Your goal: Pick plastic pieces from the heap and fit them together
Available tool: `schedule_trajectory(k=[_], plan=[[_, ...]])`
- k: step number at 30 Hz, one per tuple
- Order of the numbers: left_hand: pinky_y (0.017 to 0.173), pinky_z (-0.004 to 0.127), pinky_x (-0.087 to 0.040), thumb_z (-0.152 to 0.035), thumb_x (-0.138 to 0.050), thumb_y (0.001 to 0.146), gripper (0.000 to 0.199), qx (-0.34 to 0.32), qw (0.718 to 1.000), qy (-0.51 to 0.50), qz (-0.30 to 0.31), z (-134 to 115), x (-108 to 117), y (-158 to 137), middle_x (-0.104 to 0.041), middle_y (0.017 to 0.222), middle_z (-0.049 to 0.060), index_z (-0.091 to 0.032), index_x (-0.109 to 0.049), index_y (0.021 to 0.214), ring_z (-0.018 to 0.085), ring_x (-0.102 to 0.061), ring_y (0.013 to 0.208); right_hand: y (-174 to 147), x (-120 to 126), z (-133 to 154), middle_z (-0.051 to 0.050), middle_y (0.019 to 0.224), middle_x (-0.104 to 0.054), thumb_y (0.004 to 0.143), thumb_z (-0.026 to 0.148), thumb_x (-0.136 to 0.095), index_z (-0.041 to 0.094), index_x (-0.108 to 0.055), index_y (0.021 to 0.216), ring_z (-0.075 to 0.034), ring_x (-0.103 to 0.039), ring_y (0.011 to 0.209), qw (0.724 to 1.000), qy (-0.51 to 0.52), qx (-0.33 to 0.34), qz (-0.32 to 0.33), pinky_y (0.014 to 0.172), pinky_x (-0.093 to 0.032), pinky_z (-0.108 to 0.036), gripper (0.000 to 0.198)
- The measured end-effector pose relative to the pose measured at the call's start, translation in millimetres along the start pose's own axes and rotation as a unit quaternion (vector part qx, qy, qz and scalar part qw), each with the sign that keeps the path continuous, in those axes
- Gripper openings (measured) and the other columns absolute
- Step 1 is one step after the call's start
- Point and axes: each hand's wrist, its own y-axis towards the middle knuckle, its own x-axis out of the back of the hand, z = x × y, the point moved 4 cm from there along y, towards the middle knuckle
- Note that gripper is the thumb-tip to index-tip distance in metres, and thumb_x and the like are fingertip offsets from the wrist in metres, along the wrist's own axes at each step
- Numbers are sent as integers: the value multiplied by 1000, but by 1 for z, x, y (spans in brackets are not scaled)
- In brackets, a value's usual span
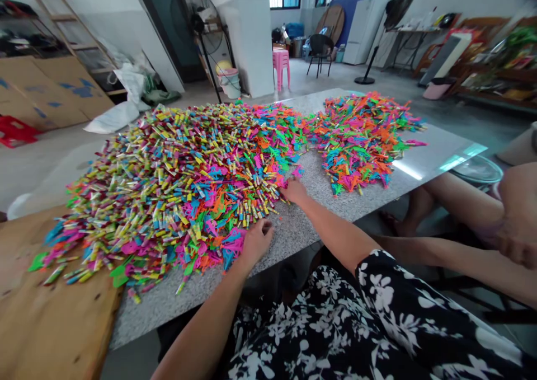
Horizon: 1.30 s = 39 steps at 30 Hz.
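Observation:
A large heap of small colourful plastic pieces (180, 167) covers the left and middle of a speckled grey table (289, 240). Many pieces look like short tubes with yellow, blue and dark red parts; others are flat pink, green, orange and blue shapes. My left hand (257, 241) rests at the heap's near edge, fingers curled in; whatever is inside them is hidden. Farther forward, my right hand (294, 191) touches the heap's right edge with its fingers bunched together. Its fingertips are among the pieces, and I cannot make out what they hold.
A second pile of coloured pieces (361, 145) lies farther right on the table. A wooden board (50, 318) adjoins the table at left. Another person's leg and hand (518, 217) are at the right edge. Standing fans (371, 50), pink stools (281, 64) and a bucket (230, 83) stand behind.

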Motion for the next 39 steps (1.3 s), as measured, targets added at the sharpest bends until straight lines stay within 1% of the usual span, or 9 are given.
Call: schedule_trajectory(k=[7,11,16,21,24,27,31,36,39], plan=[[100,42,-56,-27,-82,84,29,38,998,-33,25,1,-1,15,-80,108,10,-22,-69,110,27,-76,103,-40,-12,-2,-9,101,-76,97,37,-66,16,-70,107,-24,-71,93,992,98,69,35,76,-47,-28,23],[96,41,-57,-32,-75,92,42,76,995,-58,37,-4,-6,29,-79,115,13,-17,-61,129,26,-76,106,-68,-15,1,-4,97,-75,95,35,-71,18,-71,98,-18,-66,87,965,199,165,33,78,-46,-27,17],[67,30,-55,-39,-80,87,56,119,985,-121,34,-1,-5,37,-77,109,10,-17,-58,133,20,-73,83,-89,-13,8,-1,91,-75,91,23,-69,18,-75,96,-15,-64,80,927,271,237,104,78,-46,-26,9],[60,25,-49,-47,-88,76,52,84,988,-123,46,0,0,38,-74,88,2,-18,-70,115,15,-64,67,-95,-5,7,0,82,-74,94,21,-63,18,-77,99,-16,-64,76,916,284,242,144,75,-46,-25,15],[60,26,-49,-49,-87,77,42,83,983,-158,31,-2,6,38,-70,78,0,-17,-71,99,14,-62,65,-93,-1,-2,-3,93,-78,98,24,-62,18,-77,110,-18,-68,85,947,231,196,106,78,-47,-26,20],[63,28,-55,-43,-88,75,41,130,955,-267,-2,-1,15,37,-72,80,1,-18,-67,99,16,-67,68,-95,2,-17,-12,106,-77,100,33,-68,15,-76,107,-22,-70,95,987,80,135,44,80,-47,-29,21],[65,27,-58,-31,-87,70,39,171,919,-355,-17,-2,22,32,-74,80,3,-17,-65,99,16,-71,71,-108,-1,-21,-15,112,-73,105,39,-63,15,-75,104,-24,-70,100,987,-22,150,49,82,-47,-29,27],[61,26,-57,-30,-85,67,40,162,929,-331,-30,-7,23,27,-75,79,1,-18,-64,99,16,-71,67,-116,-5,-13,-16,120,-71,103,34,-65,15,-72,114,-25,-70,101,984,-43,164,50,81,-47,-30,23],[59,26,-56,-32,-85,65,42,152,931,-331,-40,-11,24,24,-72,74,-2,-20,-64,99,15,-67,62,-114,-7,-10,-14,111,-73,101,31,-65,16,-71,102,-24,-70,97,986,13,157,51,82,-48,-31,17]])
